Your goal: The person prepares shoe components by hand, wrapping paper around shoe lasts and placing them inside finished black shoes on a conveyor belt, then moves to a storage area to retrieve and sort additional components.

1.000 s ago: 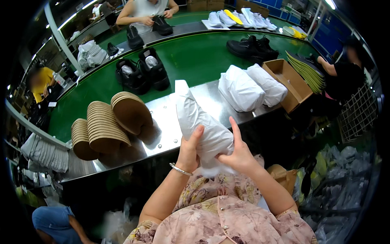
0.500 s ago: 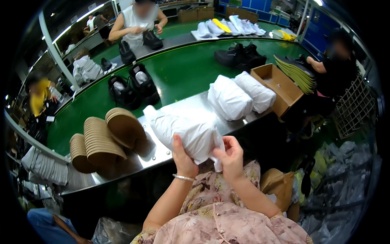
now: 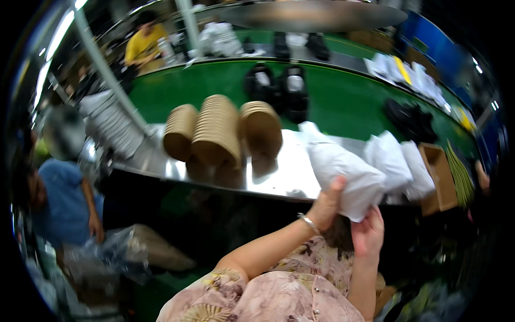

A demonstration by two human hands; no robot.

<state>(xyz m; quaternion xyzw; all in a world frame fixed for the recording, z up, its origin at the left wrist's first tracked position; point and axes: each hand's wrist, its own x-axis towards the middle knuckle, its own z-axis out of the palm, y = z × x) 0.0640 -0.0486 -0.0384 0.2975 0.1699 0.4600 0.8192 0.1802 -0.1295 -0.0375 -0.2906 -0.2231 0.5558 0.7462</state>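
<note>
A bundle wrapped in white paper (image 3: 339,163) is held in front of me, over the near edge of the metal ledge (image 3: 292,161). My left hand (image 3: 327,206) is closed round its lower left side, thumb up along the paper. At the bundle's near end, my right hand (image 3: 368,233) grips the paper from below with bent fingers. What the paper wraps is hidden. Just to the right, two similar white wrapped bundles (image 3: 387,159) rest on the ledge. Stacks of brown curved cardboard pieces (image 3: 215,131) stand to the left.
Beyond the ledge runs a green conveyor belt (image 3: 343,96) bearing a pair of black shoes (image 3: 294,94) and more black shoes (image 3: 410,119). An open cardboard box (image 3: 441,177) sits at the right. A person in blue (image 3: 64,196) is low at the left, near clear plastic bags (image 3: 115,252).
My view has swung left, so the ledge and belt appear farther right. Both hands still hold the wrapped bundle; my right hand has shifted from its side to underneath the near end.
</note>
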